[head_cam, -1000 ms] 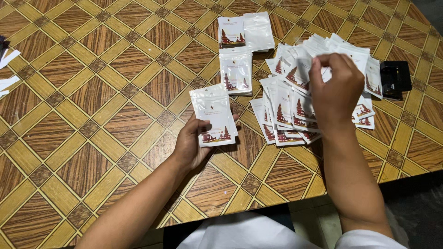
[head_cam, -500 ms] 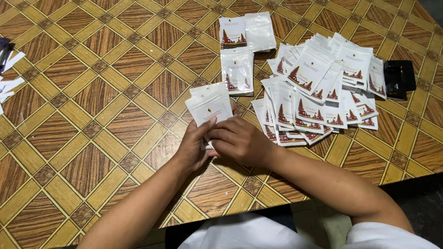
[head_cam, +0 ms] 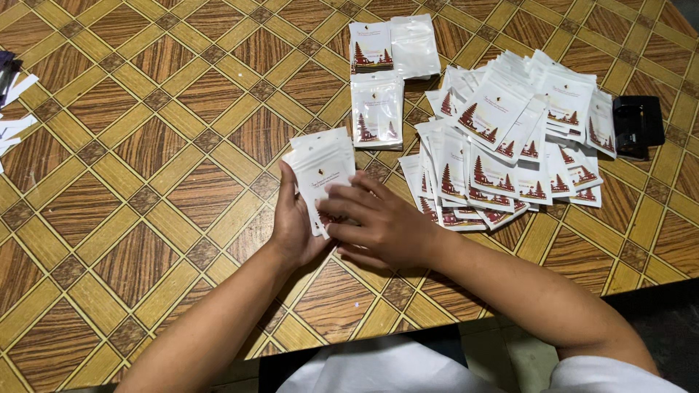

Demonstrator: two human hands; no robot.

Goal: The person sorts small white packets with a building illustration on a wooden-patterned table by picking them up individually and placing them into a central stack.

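Note:
My left hand (head_cam: 297,225) holds a small stack of white pouches (head_cam: 320,164) with dark red tree prints, resting on the patterned wooden table (head_cam: 145,182). My right hand (head_cam: 378,222) lies over the lower part of that stack, fingers touching its front. A large loose heap of the same pouches (head_cam: 510,138) is spread just to the right of my hands. Two separate small piles of pouches (head_cam: 376,109) (head_cam: 393,45) lie farther back on the table.
A black rectangular device (head_cam: 638,125) sits at the right edge beyond the heap. White paper scraps and a dark object (head_cam: 13,94) lie at the far left edge. The table's front edge runs below my forearms.
My right hand came from the heap on the right over to the stack in my left hand. The stack shifted slightly up and to the left.

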